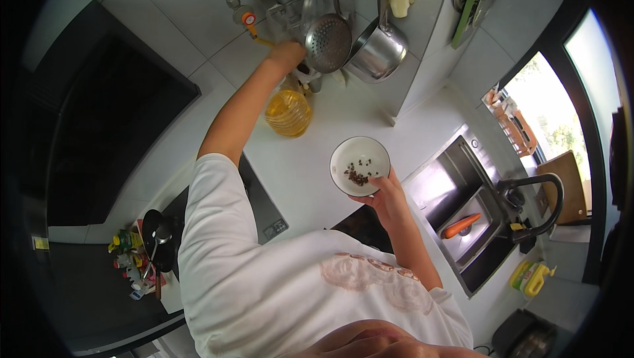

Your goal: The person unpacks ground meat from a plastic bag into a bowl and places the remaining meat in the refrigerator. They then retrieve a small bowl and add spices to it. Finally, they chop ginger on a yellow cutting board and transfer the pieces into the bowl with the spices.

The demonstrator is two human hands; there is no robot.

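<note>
My right hand [389, 192] holds a white bowl [360, 152] with a dark rim, thumb over the edge and fingers beneath. Small dark brown grains, like peppercorns, lie in the bowl. My left hand [289, 56] reaches to the back wall, beside a hanging perforated steel skimmer [328, 43]; its fingers are mostly hidden, so what they touch cannot be told. Just below that hand, a clear plastic jug of yellow oil [289, 113] stands on the white counter [312, 160]. Partly hidden small items in plastic are next to the jug.
A steel saucepan [379, 56] hangs right of the skimmer. A gas pipe with a yellow-handled valve [249, 20] runs down the wall. At right, a carrot [460, 226] lies in the steel sink [475, 194] beside a black faucet [557, 194]. A dark wok [153, 239] is at far left.
</note>
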